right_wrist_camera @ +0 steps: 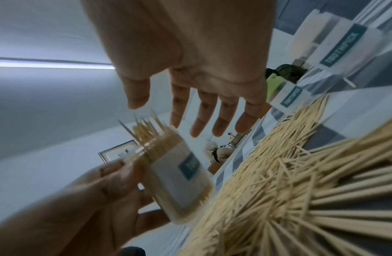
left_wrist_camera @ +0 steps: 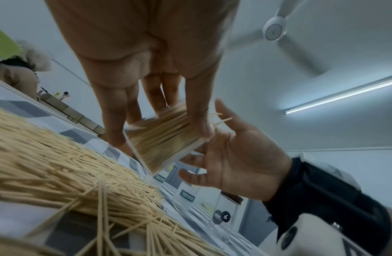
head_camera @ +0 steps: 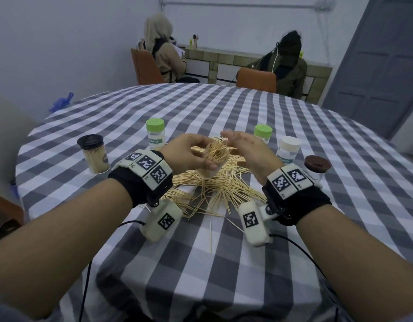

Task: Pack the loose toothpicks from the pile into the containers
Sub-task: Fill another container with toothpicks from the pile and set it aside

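My left hand [head_camera: 189,152] grips a clear lidless container [head_camera: 213,162] stuffed with toothpicks, tilted above the pile of loose toothpicks [head_camera: 214,191] on the checked tablecloth [head_camera: 224,263]. In the left wrist view the thumb and fingers curl round the container [left_wrist_camera: 166,138]. The right wrist view shows the container [right_wrist_camera: 179,176] with toothpick tips sticking out of its mouth. My right hand [head_camera: 245,147] hovers just right of the container with fingers straight, holding nothing; its fingers [right_wrist_camera: 221,112] spread beside the protruding tips.
Capped containers ring the pile: a black-lidded full one [head_camera: 93,153] at left, green-lidded ones [head_camera: 155,131] [head_camera: 263,132] behind, a white-lidded one [head_camera: 288,149] and a brown-lidded one [head_camera: 316,167] at right. Single toothpicks [head_camera: 210,235] lie nearer me. Two people sit beyond the table.
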